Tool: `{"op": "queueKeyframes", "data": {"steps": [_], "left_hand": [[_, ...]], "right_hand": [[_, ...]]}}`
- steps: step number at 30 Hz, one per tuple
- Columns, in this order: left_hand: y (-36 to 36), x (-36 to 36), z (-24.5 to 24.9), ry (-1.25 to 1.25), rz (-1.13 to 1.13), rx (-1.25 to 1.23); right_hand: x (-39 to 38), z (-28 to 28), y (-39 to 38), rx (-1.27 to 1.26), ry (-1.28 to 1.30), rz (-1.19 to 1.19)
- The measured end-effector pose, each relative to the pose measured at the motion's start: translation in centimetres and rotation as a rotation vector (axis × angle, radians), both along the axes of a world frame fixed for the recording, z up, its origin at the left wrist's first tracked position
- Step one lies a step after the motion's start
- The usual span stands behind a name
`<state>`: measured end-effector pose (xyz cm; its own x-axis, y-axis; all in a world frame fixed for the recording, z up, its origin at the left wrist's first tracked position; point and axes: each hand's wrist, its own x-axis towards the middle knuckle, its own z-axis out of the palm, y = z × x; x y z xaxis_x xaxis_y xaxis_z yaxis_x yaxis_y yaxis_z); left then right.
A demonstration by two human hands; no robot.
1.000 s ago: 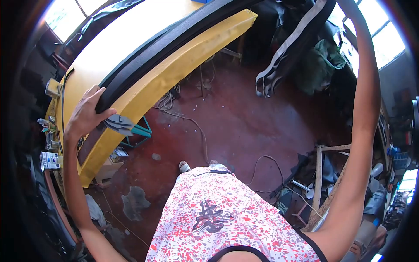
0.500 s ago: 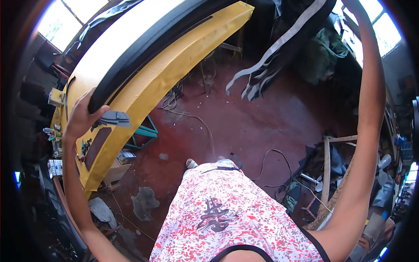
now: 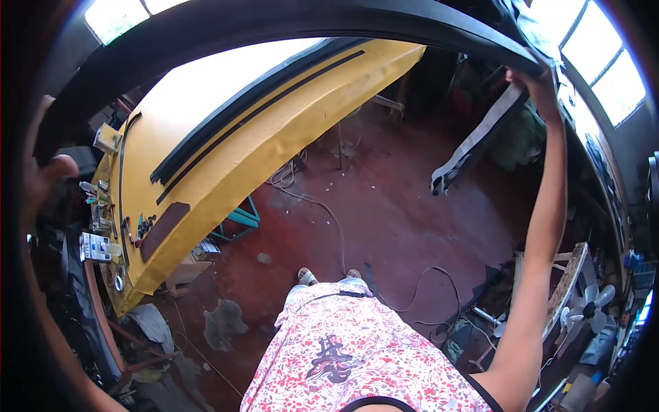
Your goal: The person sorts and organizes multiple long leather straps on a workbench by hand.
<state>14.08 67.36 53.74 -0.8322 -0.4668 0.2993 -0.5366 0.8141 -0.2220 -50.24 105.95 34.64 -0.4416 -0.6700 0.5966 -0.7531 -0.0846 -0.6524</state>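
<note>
A long band of black sheet material (image 3: 295, 20), perhaps several layers, arches across the top of the view between my two hands. My left hand (image 3: 42, 175), dim at the far left edge, is closed around one end, with the thumb in front. My right hand (image 3: 542, 96) grips the other end at the upper right. Below it dangles a grey-white strip (image 3: 480, 130) with dark material behind it; whether the hand also holds this cannot be told. Below the held band, more black strips (image 3: 226, 113) lie lengthwise on the yellow-covered table (image 3: 274, 137).
A brown rectangular piece (image 3: 165, 230), small tools (image 3: 143, 226) and a tape roll (image 3: 119, 282) lie at the table's near end. A teal stool frame (image 3: 240, 218) stands beneath. Cables (image 3: 322, 206) cross the red floor. At right are a fan (image 3: 594, 302) and a wooden frame (image 3: 566, 288).
My left hand has moved left, away from the table, with the black band's end; the grey bundle by it no longer shows. My right hand has come into view. The dangling strips have shifted right.
</note>
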Motion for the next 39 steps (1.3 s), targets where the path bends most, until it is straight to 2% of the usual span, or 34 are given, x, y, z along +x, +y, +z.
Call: {"op": "queueKeyframes", "data": {"steps": [4,6,8,11,15,19,20,26,27,33,39], "left_hand": [[0.4,-0.2,0.1,-0.024,0.044,-0.037],[-0.3,0.7,-0.4,-0.032,0.084,-0.033],[-0.7,2.1,-1.2,-0.03,0.131,-0.024],[-1.9,4.1,-2.0,-0.033,0.199,-0.009],[-4.3,7.5,-3.4,-0.035,0.29,0.012],[-7.2,11.2,-5.6,-0.032,0.366,0.038],[-8.0,12.1,-6.3,-0.028,0.382,0.045],[-12.7,17.2,-10.5,-0.009,0.477,0.076],[-13.4,18.0,-10.7,-0.014,0.489,0.083],[-19.0,19.9,-12.4,-0.009,0.52,0.076],[-21.8,21.3,-12.3,-0.034,0.592,0.038]], "right_hand": [[4.9,-6.5,-2.6,0.164,-0.149,0.009],[6.1,-12.2,-3.8,0.242,-0.227,-0.028],[6.3,-18.5,-4.3,0.278,-0.028,-0.034],[6.8,-26.0,-5.1,0.358,-0.054,-0.07],[8.8,-28.3,-8.8,0.463,0.042,0.002],[8.1,-26.4,-12.7,0.447,0.103,0.016],[7.7,-25.6,-13.9,0.276,0.211,0.089],[5.8,-19.3,-19.3,0.385,0.232,0.058],[5.6,-17.9,-20.3,0.358,0.176,0.082],[4.0,-9.0,-25.5,0.338,0.29,0.045],[2.0,-7.4,-29.7,0.41,0.287,0.09]]}}
